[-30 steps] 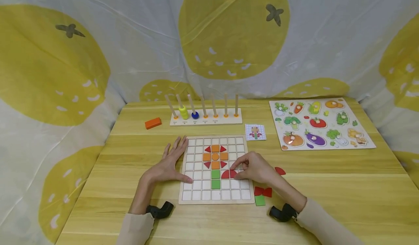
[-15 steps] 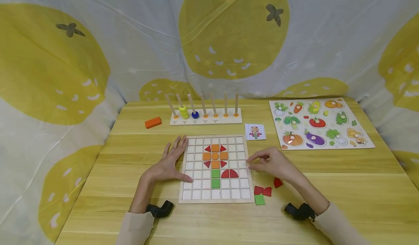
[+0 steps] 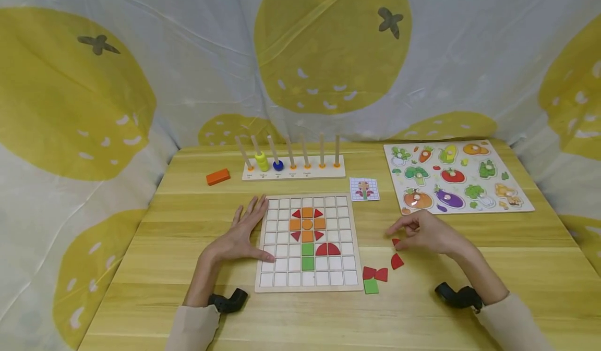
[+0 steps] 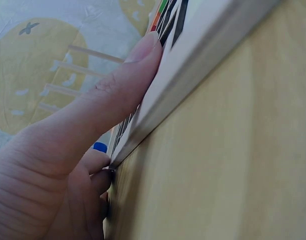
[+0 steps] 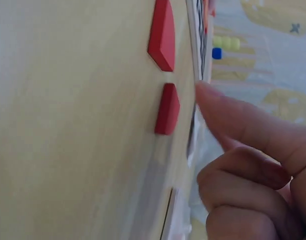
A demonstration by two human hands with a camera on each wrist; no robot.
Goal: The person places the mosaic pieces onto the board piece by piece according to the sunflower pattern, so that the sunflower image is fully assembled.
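The wooden grid board (image 3: 259, 283) bears a flower pattern of orange, red and green pieces, with two red quarter-circle pieces (image 3: 327, 249) side by side right of the green squares (image 3: 307, 256). My left hand (image 3: 239, 239) lies spread at the board's left side; its thumb (image 4: 108, 97) rests over the edge. My right hand (image 3: 424, 232) hovers right of the board, thumb and index finger apart with nothing between them, over a red quarter-circle piece (image 5: 167, 109) that it partly hides in the head view. Another red quarter-circle piece (image 3: 397, 261) lies just nearer.
Two more red pieces (image 3: 375, 274) and a green square (image 3: 371, 287) lie by the board's lower right corner. Behind stand a pattern card (image 3: 364, 189), a peg stand (image 3: 293, 173) with yellow and blue rings, and an orange block (image 3: 218, 177). A vegetable puzzle (image 3: 459, 178) lies back right.
My right hand has let go of the red quarter-circle piece on the board and moved right, to the loose red pieces. My left hand keeps its place.
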